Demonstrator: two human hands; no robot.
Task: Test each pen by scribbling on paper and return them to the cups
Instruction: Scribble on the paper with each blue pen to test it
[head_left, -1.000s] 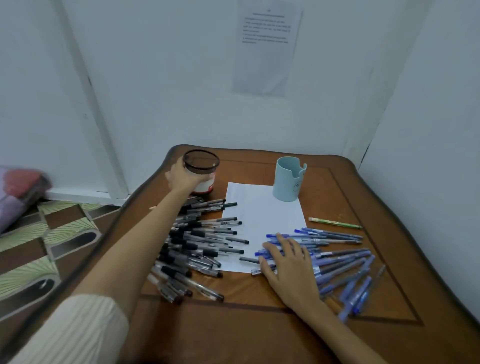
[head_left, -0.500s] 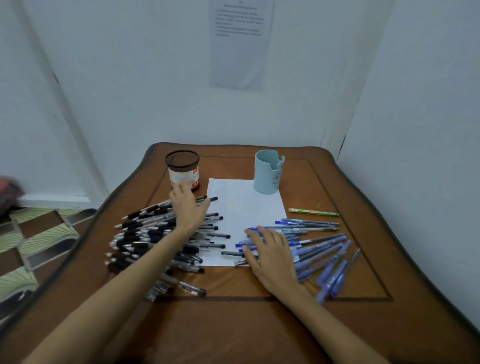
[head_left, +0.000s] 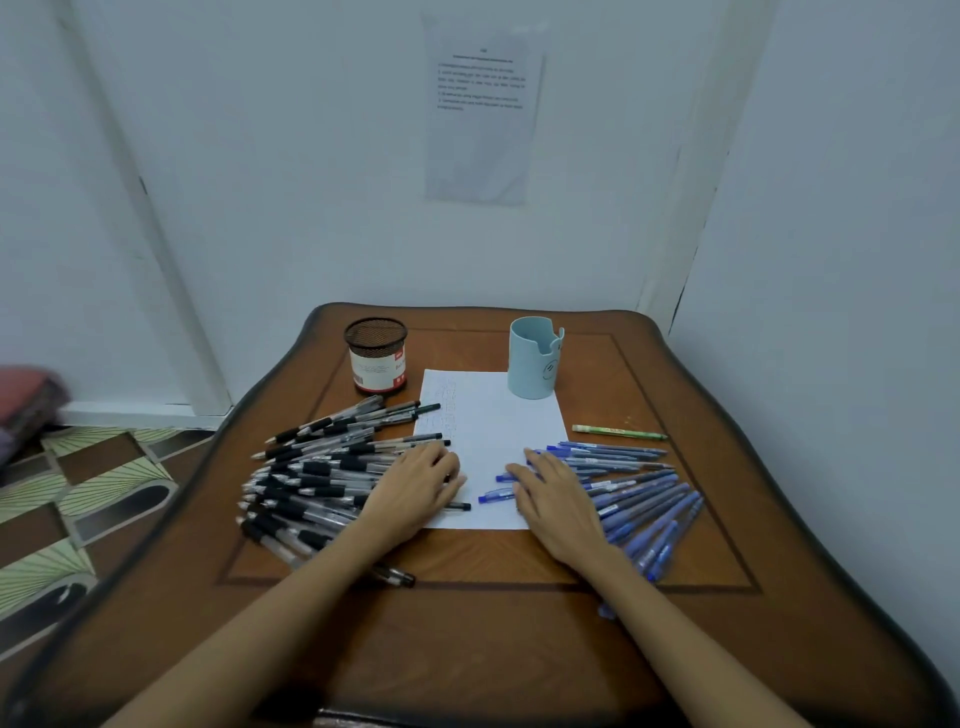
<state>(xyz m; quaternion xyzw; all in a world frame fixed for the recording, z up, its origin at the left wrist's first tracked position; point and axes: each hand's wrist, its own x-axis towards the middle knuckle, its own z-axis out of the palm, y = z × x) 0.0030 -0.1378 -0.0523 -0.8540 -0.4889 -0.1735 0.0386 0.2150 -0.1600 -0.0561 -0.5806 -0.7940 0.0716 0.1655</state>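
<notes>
Left hand (head_left: 415, 486): fingers straight, laid flat and palm down on the black pens (head_left: 317, 467), curled around none of them. This heap covers the left half of the tabletop (head_left: 467, 649), with its tips reaching the left edge of the paper (head_left: 493, 415). A black mesh cup (head_left: 375, 353) stands upright near the far edge, behind the heap. The paper lies at centre, with faint scribbles toward its far-left corner. A pale blue cup (head_left: 532, 358) stands on its far-right corner. Right hand (head_left: 556, 499): fingers spread, flat on the blue pens (head_left: 639, 483), which fan toward the right edge. One green pen (head_left: 618, 431) lies just beyond them.
</notes>
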